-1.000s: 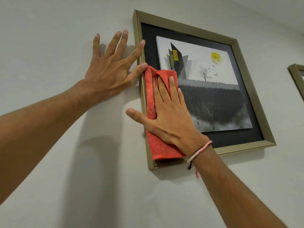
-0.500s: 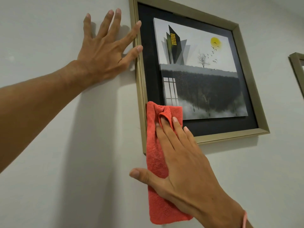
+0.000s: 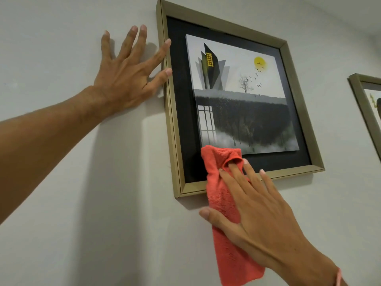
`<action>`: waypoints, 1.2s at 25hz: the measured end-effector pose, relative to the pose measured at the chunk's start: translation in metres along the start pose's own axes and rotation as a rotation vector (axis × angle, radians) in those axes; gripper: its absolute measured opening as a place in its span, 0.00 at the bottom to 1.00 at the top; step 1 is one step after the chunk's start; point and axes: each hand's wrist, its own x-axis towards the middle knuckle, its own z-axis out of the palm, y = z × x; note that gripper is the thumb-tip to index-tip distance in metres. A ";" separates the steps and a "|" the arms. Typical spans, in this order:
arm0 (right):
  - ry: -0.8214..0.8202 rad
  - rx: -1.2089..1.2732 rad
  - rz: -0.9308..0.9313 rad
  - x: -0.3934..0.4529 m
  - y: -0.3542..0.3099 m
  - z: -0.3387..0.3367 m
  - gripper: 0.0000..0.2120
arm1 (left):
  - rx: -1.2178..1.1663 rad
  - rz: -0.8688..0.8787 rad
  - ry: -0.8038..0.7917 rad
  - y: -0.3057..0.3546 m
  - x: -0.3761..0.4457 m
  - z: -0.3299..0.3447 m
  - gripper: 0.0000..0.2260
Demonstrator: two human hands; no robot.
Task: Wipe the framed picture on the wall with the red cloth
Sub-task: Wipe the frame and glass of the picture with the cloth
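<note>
The framed picture point(image 3: 237, 96) hangs on the white wall, with a gold frame, a black mat and a print of a dark building, tree and yellow sun. My right hand point(image 3: 259, 215) lies flat on the red cloth point(image 3: 224, 203), pressing it over the frame's bottom edge near the lower left corner. The cloth's top end reaches the print's bottom edge and its lower end hangs down over the wall. My left hand point(image 3: 127, 73) rests flat on the wall with fingers spread, thumb and forefinger touching the frame's left edge.
A second gold-framed picture point(image 3: 367, 108) hangs at the right edge of view, partly cut off. Bare white wall point(image 3: 82, 223) surrounds both frames.
My right hand has slid the red cloth down from the upper left of the glass to the bottom edge, then a little to the right. My left hand has stayed on the wall.
</note>
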 end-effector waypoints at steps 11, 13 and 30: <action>0.400 0.530 0.240 0.052 0.064 -0.008 0.13 | 0.019 0.023 0.103 0.005 -0.004 -0.007 0.31; 0.397 0.585 0.290 0.059 0.065 -0.011 0.26 | 0.022 0.043 0.146 0.009 -0.008 -0.013 0.30; 0.206 1.340 0.206 -0.033 -0.090 -0.065 0.06 | -1.549 -0.534 -0.869 0.081 -0.248 -0.155 0.35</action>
